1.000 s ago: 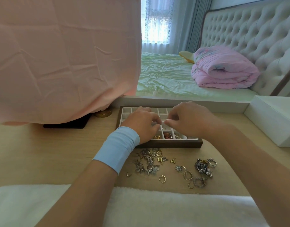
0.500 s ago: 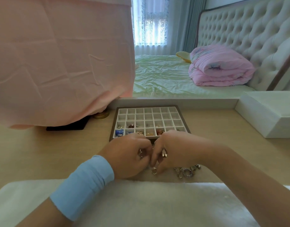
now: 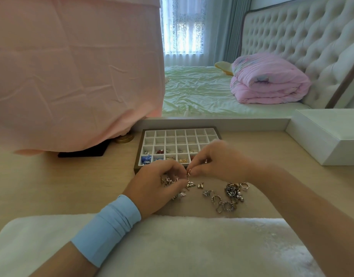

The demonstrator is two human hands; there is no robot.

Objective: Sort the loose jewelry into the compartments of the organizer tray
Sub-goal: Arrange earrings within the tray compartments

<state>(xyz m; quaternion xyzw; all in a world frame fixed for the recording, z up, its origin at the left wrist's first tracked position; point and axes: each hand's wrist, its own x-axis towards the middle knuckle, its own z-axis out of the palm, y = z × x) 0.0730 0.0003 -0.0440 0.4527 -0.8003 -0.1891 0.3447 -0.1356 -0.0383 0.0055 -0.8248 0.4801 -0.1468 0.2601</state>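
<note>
a gold piece (image 3: 189, 172) is pinched by left hand (image 3: 158, 188) and right hand (image 3: 218, 162) together, tray (image 3: 178, 128) just beyond, right hand nearer.

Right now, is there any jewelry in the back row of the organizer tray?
No, each back-row compartment of the organizer tray shows only its bare white bottom.

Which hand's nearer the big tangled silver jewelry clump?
Right. The right hand is just behind the tangled silver jewelry clump; the left hand lies farther to its left. Both pinch a small gold piece.
</note>
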